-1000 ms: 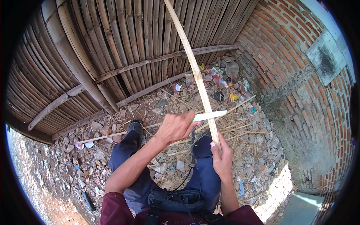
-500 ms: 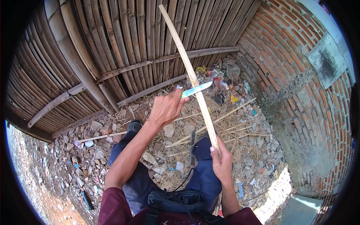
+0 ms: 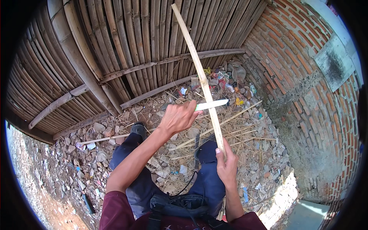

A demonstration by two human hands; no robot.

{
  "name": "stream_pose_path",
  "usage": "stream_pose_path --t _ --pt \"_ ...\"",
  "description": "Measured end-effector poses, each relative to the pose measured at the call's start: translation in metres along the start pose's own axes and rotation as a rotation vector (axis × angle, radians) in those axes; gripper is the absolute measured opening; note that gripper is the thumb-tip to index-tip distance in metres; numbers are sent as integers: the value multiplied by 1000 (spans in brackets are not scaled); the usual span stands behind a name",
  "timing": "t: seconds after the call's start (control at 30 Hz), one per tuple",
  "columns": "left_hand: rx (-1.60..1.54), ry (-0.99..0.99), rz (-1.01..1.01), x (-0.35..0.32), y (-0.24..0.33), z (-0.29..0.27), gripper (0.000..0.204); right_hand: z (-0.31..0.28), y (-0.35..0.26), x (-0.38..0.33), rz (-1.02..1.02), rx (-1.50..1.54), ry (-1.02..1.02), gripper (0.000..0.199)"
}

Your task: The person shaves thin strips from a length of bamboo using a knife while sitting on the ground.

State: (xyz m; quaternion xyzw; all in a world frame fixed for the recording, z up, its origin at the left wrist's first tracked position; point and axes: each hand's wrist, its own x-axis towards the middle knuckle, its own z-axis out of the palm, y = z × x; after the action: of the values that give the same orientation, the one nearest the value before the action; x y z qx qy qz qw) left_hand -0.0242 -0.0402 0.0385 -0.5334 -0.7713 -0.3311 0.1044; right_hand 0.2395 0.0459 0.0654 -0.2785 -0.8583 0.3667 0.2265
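Observation:
A long pale bamboo strip point(image 3: 194, 57) slants up and away in front of me, its near end in my right hand point(image 3: 227, 164). The fingers of that hand wrap round it, with the thumb lying along the top. My left hand point(image 3: 178, 116) is closed on the green handle of a knife point(image 3: 214, 104). The knife's blade lies across the strip, a little nearer to me than a joint in the bamboo. Its tip points right. Most of the handle is hidden in my fist.
A bamboo slat wall point(image 3: 130, 38) rises ahead, and a brick wall point(image 3: 299, 76) stands on the right. Rubble, straw and litter cover the ground point(image 3: 184, 153) round my feet. Cut strips point(image 3: 241, 114) lie there too. A grey sheet point(image 3: 306, 215) rests at lower right.
My left hand has drawn the knife toward me and to the right along the bamboo strip. The strip's far end has swung slightly right. My right hand keeps its grip.

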Motion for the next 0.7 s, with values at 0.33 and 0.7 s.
stream_pose_path --t 0.33,0.7 --pt "77 78 -57 18 -23 -3 39 -1 5 -5 -25 -36 -28 45" --pt "80 129 -115 25 -19 5 36 0 2 -4 -30 -50 -9 44"
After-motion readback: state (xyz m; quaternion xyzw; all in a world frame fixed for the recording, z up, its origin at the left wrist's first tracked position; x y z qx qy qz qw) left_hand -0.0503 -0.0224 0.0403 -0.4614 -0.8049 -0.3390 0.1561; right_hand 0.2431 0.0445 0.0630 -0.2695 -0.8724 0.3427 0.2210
